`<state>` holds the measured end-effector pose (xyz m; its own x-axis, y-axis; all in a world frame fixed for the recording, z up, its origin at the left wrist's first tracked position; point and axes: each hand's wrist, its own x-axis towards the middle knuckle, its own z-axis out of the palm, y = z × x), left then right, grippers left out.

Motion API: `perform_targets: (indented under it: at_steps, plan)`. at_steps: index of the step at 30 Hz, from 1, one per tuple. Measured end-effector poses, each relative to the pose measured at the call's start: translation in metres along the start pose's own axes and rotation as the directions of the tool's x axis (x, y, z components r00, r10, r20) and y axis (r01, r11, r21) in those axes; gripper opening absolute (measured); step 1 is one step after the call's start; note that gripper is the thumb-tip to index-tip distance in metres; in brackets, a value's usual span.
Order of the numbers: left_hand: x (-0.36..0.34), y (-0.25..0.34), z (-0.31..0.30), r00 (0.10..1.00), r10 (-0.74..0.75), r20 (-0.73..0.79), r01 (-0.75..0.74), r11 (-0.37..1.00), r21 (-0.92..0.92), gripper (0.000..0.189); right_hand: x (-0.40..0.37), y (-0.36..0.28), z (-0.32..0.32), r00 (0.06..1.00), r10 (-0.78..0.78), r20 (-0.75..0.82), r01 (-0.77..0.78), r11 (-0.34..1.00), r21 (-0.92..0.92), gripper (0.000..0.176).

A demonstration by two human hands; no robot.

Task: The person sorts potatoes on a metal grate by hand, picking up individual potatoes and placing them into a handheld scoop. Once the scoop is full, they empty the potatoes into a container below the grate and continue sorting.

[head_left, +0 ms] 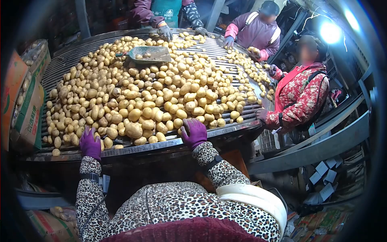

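Observation:
My left hand (90, 144), in a purple knit glove, rests at the near edge of a slatted sorting table (133, 150). Its fingers are apart and reach against the nearest potatoes, with nothing seen in the grasp. Further right along that edge, my right hand (194, 134) wears a matching glove. Its thumb stands away from the fingers, which lie beside the potatoes; part of the fingertips is hard to see. A wide heap of yellow potatoes (137, 101) covers much of the slats in front of both hands. One large potato (133, 130) lies between them.
A green metal scoop (150, 54) sits on the heap. Across the table stands a person in a green apron (166, 12); a person in purple (254, 34) and one in a red patterned jacket (300, 94) work at the right. Cardboard boxes (30, 109) stand left.

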<state>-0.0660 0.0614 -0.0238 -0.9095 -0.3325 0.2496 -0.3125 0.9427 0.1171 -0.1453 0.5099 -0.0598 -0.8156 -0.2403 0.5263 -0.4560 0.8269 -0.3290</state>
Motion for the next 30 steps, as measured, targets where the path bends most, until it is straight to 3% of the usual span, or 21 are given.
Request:
perform_targets:
  at_steps: [15, 18, 23, 26, 28, 30]
  plan:
    - [0.003, -0.012, 0.012, 1.0, -0.011, 0.026, 0.01, 1.0, 0.024, 0.048, 0.001, -0.003, -0.004, 1.0, -0.01, -0.007, 0.01, 1.0, -0.004, 0.035]
    - [-0.002, -0.009, 0.01, 0.999, -0.006, -0.038, 0.005, 1.0, -0.017, 0.047, 0.002, -0.003, -0.005, 1.0, -0.029, 0.002, 0.029, 1.0, -0.01, 0.034]
    - [-0.002, -0.002, -0.002, 0.998, -0.066, -0.016, 0.065, 0.994, -0.085, 0.049, 0.005, 0.0, -0.002, 0.996, -0.054, 0.078, 0.053, 0.999, 0.005, 0.035]
    - [-0.004, 0.0, -0.001, 0.997, -0.058, -0.042, 0.055, 0.997, -0.06, 0.054, 0.015, -0.004, -0.016, 0.944, 0.031, 0.329, -0.02, 0.999, -0.038, 0.04]
    - [-0.004, 0.001, -0.002, 0.997, -0.074, -0.021, 0.072, 0.995, -0.073, 0.054, 0.035, 0.002, -0.033, 0.865, -0.018, 0.502, 0.017, 1.0, 0.006, 0.044]
    - [-0.004, 0.005, -0.007, 0.997, -0.071, -0.013, 0.07, 0.995, -0.067, 0.055, 0.052, 0.032, -0.038, 0.745, 0.042, 0.666, -0.376, 0.851, 0.367, 0.045]
